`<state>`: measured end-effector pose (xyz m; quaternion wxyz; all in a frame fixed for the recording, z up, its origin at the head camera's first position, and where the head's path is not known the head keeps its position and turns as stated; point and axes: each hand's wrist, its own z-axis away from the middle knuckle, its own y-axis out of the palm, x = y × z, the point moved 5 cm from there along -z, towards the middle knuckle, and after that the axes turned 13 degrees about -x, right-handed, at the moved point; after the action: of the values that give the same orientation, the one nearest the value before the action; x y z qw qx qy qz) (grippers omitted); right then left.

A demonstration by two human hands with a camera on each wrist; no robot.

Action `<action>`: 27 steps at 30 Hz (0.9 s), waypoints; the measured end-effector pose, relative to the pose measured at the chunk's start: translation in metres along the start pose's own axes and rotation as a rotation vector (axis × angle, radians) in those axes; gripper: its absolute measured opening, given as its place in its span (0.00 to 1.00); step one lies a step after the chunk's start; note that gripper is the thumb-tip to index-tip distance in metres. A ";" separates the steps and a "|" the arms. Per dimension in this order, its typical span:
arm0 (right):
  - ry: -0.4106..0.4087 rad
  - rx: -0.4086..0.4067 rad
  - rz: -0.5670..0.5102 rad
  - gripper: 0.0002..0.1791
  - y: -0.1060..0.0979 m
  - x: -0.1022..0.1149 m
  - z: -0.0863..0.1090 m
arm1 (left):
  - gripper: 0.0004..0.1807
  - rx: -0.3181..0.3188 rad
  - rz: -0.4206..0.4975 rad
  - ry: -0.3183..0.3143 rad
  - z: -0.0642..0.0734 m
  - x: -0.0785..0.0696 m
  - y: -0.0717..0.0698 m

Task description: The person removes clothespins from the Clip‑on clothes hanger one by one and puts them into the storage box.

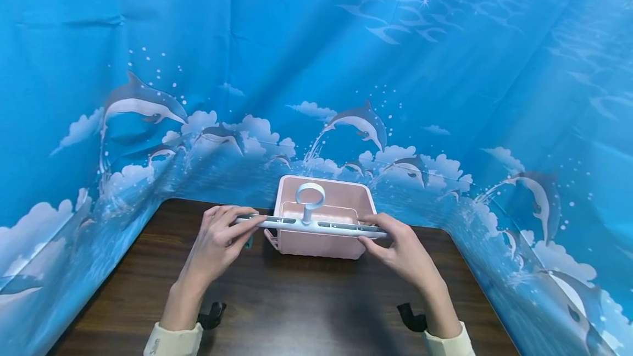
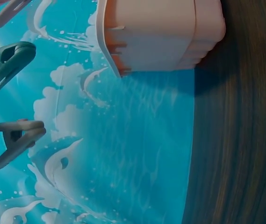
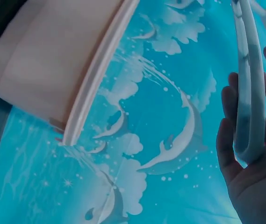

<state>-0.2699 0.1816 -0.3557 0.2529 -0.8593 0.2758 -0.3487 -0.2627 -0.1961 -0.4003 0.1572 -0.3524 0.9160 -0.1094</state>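
Observation:
A pale blue-white clip hanger [image 1: 316, 227] with a ring-shaped hook [image 1: 310, 195] is held level above the table. Its left end is pinched by my left hand [image 1: 220, 240] between thumb and fingers. My right hand [image 1: 403, 249] pinches the other end; in the right wrist view its fingers curl round the rounded end of the bar [image 3: 250, 102]. From the left part hang clothespins: a green clothespin [image 2: 11, 63], a greyish clothespin [image 2: 18, 137] and a pink clothespin [image 1: 272, 239]. The left wrist view does not include the left hand.
Behind the hanger a pink plastic bin [image 1: 316, 247] stands on the dark wooden table [image 1: 306, 301], near its back edge. A blue dolphin-print curtain [image 1: 277, 70] surrounds the table at the back and sides. Black wrist straps' parts [image 1: 411, 317] jut inward from both wrists.

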 end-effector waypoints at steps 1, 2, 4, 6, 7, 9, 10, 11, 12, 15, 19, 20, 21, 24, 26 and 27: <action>-0.022 0.001 0.012 0.26 0.002 0.001 0.001 | 0.26 0.003 -0.002 0.004 0.000 0.000 0.000; -0.041 0.003 0.019 0.27 0.004 0.002 0.002 | 0.27 0.007 -0.006 0.006 0.000 0.000 0.001; -0.075 -0.001 0.035 0.27 0.007 0.003 0.004 | 0.28 0.014 -0.012 0.003 0.001 0.000 0.002; -0.095 -0.007 0.057 0.26 0.009 0.004 0.007 | 0.29 0.019 -0.013 -0.005 0.001 0.000 0.002; -0.108 -0.014 0.069 0.25 0.010 0.005 0.009 | 0.29 0.020 -0.013 -0.007 0.002 0.000 0.001; -0.127 -0.025 0.112 0.24 0.011 0.007 0.011 | 0.28 0.023 -0.007 -0.011 0.002 0.000 0.001; -0.137 -0.034 0.140 0.23 0.011 0.008 0.012 | 0.28 0.023 -0.003 -0.007 0.001 -0.001 0.001; -0.142 -0.043 0.161 0.23 0.011 0.009 0.013 | 0.25 0.028 0.000 -0.006 0.001 -0.001 0.002; -0.150 -0.054 0.186 0.23 0.012 0.010 0.014 | 0.21 0.035 0.002 -0.004 0.000 -0.001 0.003; -0.171 -0.085 0.241 0.23 0.013 0.009 0.020 | 0.20 0.057 0.000 0.000 0.000 -0.003 0.006; -0.223 -0.117 0.234 0.25 0.015 0.009 0.028 | 0.34 0.066 -0.014 -0.006 0.002 -0.004 0.007; -0.236 -0.125 0.221 0.26 0.015 0.009 0.030 | 0.35 0.066 -0.015 -0.005 0.003 -0.005 0.006; -0.250 -0.135 0.207 0.27 0.015 0.009 0.031 | 0.34 0.069 -0.014 -0.007 0.003 -0.005 0.006; -0.269 -0.158 0.174 0.30 0.015 0.007 0.033 | 0.25 0.077 -0.007 -0.006 0.004 -0.005 0.007; -0.273 -0.169 0.160 0.30 0.015 0.006 0.033 | 0.21 0.072 -0.003 -0.002 0.002 -0.005 0.009; -0.275 -0.177 0.155 0.31 0.015 0.005 0.033 | 0.21 0.071 -0.005 -0.002 0.001 -0.005 0.010</action>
<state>-0.2468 0.1760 -0.3835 0.2378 -0.8939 0.3336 -0.1819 -0.2650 -0.1859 -0.4030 0.1702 -0.3492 0.9105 -0.1419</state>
